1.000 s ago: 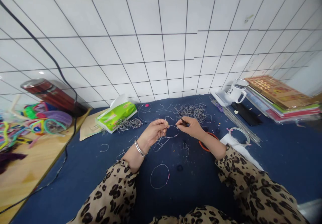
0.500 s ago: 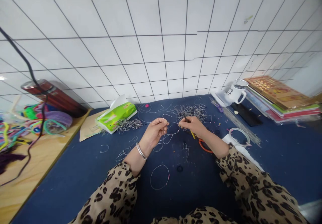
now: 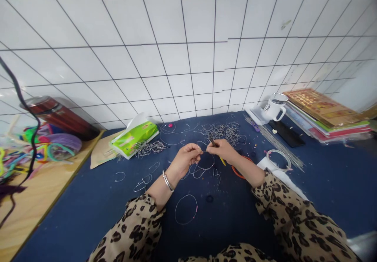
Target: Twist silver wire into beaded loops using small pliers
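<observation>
My left hand (image 3: 186, 159) pinches a thin silvery wire between thumb and fingertips. Close beside it, my right hand (image 3: 224, 151) is closed around small pliers (image 3: 223, 161), whose yellow handle shows below the fingers and a dark part above. The fingertips of both hands almost meet at the wire. A wire loop (image 3: 209, 168) with tiny beads hangs just under them; whether it is one piece with the pinched wire I cannot tell. Nearer to me, a separate wire ring (image 3: 176, 214) with pink beads lies flat on the dark blue mat (image 3: 118, 218).
Behind my hands lies a tangled pile of wire pieces (image 3: 225, 132). To the left are a green tissue pack (image 3: 135, 138), more bent wires (image 3: 150, 148) and a red flask (image 3: 63, 116). At right are straight wires (image 3: 282, 150), a white mug (image 3: 273, 109), a phone (image 3: 287, 133) and books (image 3: 326, 114).
My hands have come closer together, the left moving right and slightly down. The beaded loop sits lower beneath them. The whole view has shifted slightly.
</observation>
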A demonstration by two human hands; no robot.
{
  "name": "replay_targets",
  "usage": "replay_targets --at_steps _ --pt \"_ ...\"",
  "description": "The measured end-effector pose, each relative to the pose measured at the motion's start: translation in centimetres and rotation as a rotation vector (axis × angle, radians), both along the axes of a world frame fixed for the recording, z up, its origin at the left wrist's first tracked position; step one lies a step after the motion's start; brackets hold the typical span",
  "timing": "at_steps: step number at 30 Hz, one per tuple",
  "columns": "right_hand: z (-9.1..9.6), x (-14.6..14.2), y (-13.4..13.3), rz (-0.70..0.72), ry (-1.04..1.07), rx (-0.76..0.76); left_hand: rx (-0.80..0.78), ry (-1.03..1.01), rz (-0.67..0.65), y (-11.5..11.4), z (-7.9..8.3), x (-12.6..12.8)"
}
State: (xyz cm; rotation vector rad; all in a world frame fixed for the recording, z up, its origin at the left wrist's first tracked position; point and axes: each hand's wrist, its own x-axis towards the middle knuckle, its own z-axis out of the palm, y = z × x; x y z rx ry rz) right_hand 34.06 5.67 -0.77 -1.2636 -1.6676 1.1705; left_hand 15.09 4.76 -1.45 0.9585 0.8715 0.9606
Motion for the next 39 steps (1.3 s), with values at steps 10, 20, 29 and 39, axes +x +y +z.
replay_targets --at_steps 10,20,29,39 --pt "0.4 0.2 0.0 -0.014 0.069 -0.024 0.097 0.01 0.079 -0.3 0.5 0.4" --pt "-0.5 0.3 0.7 -0.052 0.063 -0.118 -0.169 -0.343 0.44 0.7 -1.9 0.2" --pt "-0.8 0.1 0.7 -0.04 0.075 -0.132 -0.178 -0.345 0.293 0.0 -1.2 0.7" --pt "-1.0 0.3 0.9 -0.038 0.155 -0.212 -0.186 -0.319 0.163 -0.4 -1.2 1.0"
